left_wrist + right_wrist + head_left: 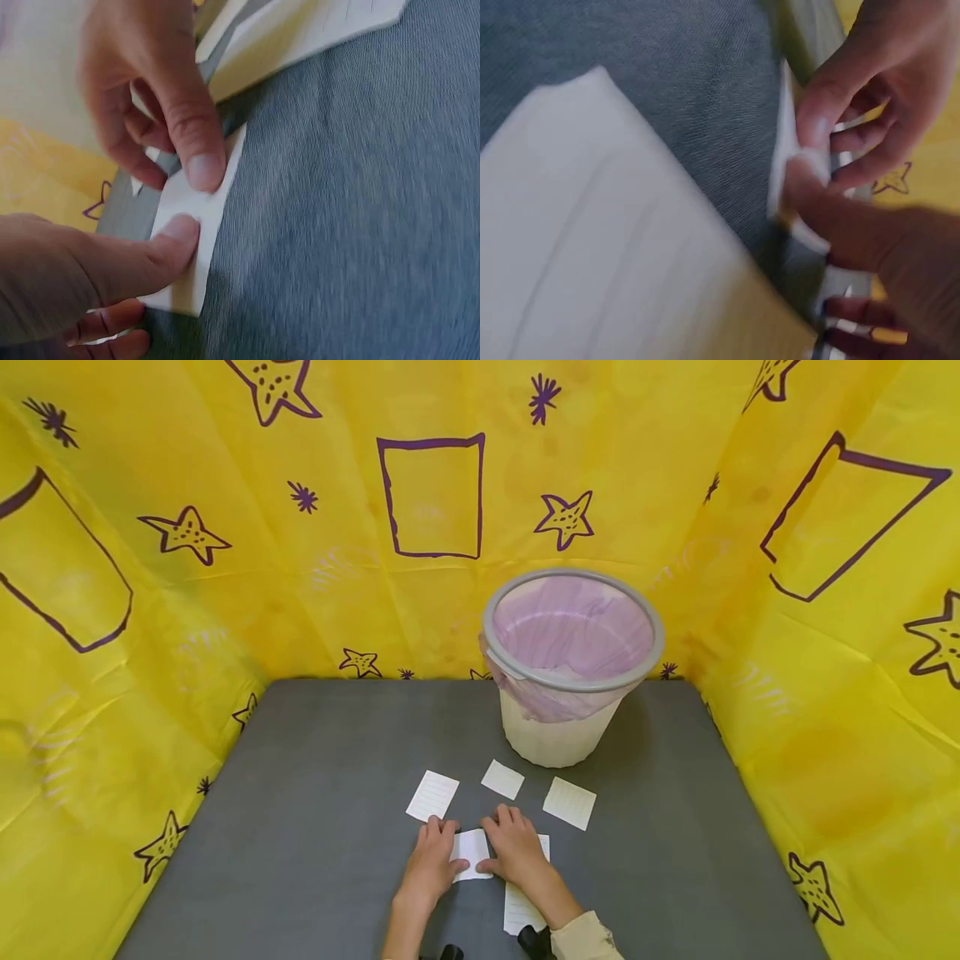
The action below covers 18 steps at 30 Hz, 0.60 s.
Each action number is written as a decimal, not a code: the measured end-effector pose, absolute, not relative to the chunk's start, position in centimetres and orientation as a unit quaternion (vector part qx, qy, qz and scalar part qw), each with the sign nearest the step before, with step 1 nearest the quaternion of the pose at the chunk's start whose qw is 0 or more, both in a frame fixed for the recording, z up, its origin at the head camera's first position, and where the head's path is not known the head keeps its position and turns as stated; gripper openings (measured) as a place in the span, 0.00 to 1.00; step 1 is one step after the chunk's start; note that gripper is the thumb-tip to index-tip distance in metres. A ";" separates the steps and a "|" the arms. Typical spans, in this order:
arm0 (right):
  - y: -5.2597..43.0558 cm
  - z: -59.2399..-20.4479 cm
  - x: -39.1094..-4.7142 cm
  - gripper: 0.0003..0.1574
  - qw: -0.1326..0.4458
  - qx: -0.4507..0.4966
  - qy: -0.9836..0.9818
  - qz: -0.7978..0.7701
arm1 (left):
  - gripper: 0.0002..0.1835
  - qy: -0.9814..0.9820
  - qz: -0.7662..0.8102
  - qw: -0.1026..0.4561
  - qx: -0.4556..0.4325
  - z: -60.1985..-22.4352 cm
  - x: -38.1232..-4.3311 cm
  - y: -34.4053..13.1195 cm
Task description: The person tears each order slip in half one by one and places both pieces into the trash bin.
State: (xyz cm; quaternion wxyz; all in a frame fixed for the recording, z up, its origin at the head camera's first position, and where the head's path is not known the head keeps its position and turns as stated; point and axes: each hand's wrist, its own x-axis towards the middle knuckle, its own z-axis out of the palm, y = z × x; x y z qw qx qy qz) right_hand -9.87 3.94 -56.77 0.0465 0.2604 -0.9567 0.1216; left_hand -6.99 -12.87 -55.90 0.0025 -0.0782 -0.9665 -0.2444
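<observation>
A small white piece of paper [472,850] lies low over the grey tabletop between both hands. My left hand [432,860] holds its left side, thumb on top of the sheet [210,225] and fingers at the far edge. My right hand [515,846] pinches the opposite side, its thumb pointing toward the left thumb. Seen from the right wrist, the paper [780,146] shows edge-on and is partly hidden behind fingers. A longer lined sheet [522,910] lies partly under the right forearm.
Beyond the hands lie three lined paper pieces: one at left [433,795], a smaller one in the middle [502,779], another at right [570,803]. A white bin [558,735] with a grey rim and pink liner stands behind them. Yellow patterned cloth [337,610] encloses the table.
</observation>
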 end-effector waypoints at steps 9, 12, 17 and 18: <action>3.0 -56.6 -10.1 0.25 0.057 0.279 -0.949 0.138 | 0.23 -0.970 -0.228 0.022 -0.078 -56.1 -7.2 -12.8; 3.0 -56.2 -10.2 0.18 0.050 0.292 -0.937 0.186 | 0.22 -0.968 -0.234 0.013 -0.090 -55.8 -7.3 -12.9; 3.2 -54.7 -11.4 0.09 0.000 0.277 -0.916 0.290 | 0.15 -0.961 -0.240 0.040 -0.129 -54.5 -8.3 -13.1; 3.4 -54.1 -11.8 0.08 -0.002 0.272 -0.913 0.305 | 0.13 -0.960 -0.236 0.058 -0.137 -54.0 -8.7 -13.1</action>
